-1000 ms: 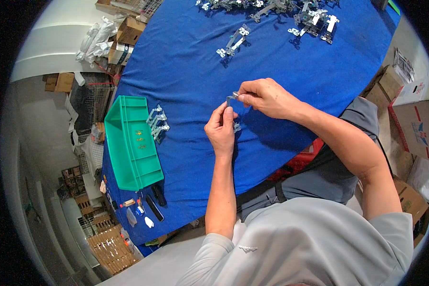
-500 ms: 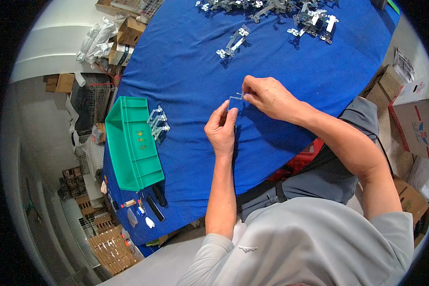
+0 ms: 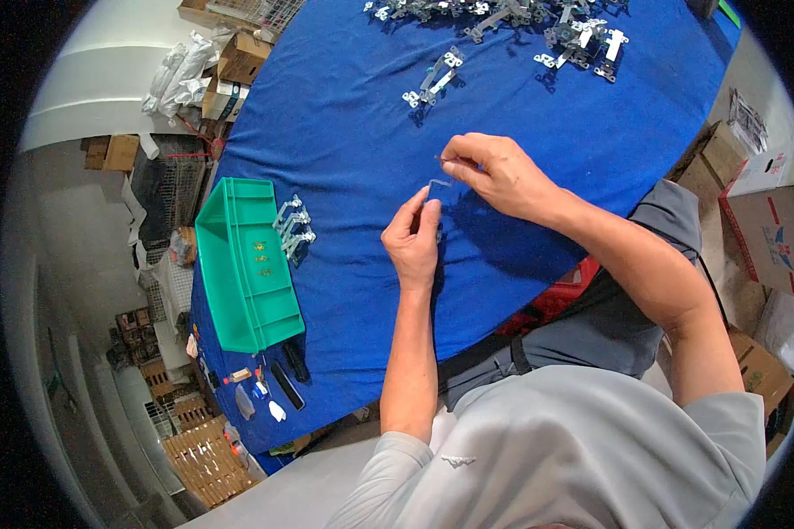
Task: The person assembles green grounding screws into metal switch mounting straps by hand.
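Blue-clothed table (image 3: 344, 132), two hands, one small metal clip (image 3: 438, 184).
The left hand (image 3: 413, 240) has its grip pinched on the metal clip above the cloth; the right hand (image 3: 496, 173) has its grip pinched on one thin piece (image 3: 443, 160) just beside it. One green tray (image 3: 238, 264) sits further left.

There is only one view, from a camera on the person's head. It looks forward and steeply down, over the person's own grey shirt (image 3: 573, 450), onto the blue worktop (image 3: 353, 132). The lens is a fisheye: the picture is round with dark corners, and lines bend at the edges. The left hand (image 3: 415, 242) and right hand (image 3: 494, 172) are close, near the middle, with a small metal bracket (image 3: 438, 184) between them. The floor (image 3: 71, 229) shows at the left.
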The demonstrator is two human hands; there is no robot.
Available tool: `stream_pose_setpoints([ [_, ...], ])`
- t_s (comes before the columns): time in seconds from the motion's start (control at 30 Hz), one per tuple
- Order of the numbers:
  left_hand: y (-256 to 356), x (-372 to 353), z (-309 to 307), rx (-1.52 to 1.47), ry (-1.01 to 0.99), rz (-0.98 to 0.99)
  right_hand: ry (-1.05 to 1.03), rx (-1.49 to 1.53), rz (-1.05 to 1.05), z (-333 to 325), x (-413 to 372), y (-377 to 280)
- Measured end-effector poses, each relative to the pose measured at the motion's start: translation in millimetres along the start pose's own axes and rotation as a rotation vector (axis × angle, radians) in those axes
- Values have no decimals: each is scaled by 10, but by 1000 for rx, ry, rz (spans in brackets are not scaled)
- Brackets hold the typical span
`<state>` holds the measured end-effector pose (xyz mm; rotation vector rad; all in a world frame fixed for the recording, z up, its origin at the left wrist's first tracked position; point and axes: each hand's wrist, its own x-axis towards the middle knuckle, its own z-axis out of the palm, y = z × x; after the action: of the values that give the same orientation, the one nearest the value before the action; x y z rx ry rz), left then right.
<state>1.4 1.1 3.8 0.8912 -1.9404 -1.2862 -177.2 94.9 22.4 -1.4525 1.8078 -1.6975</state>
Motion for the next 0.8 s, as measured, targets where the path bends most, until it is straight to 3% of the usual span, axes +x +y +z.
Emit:
stream_pose_setpoints([
  [0.07,-27,13,-7,-40,18,29,-6,71,82,-33,16,-45],
  [0.17,-43,24,-10,-63,23,41,-214,70,216,-53,19,-26],
  [0.27,-42,18,-8,-64,26,43,-286,43,169,-8,-14,10],
  [0.6,-36,12,-18,-75,17,14,-252,-24,133,-12,-30,7],
  [0.8,-45,12,0,-88,46,53,-208,-249,72,-39,-26,24],
])
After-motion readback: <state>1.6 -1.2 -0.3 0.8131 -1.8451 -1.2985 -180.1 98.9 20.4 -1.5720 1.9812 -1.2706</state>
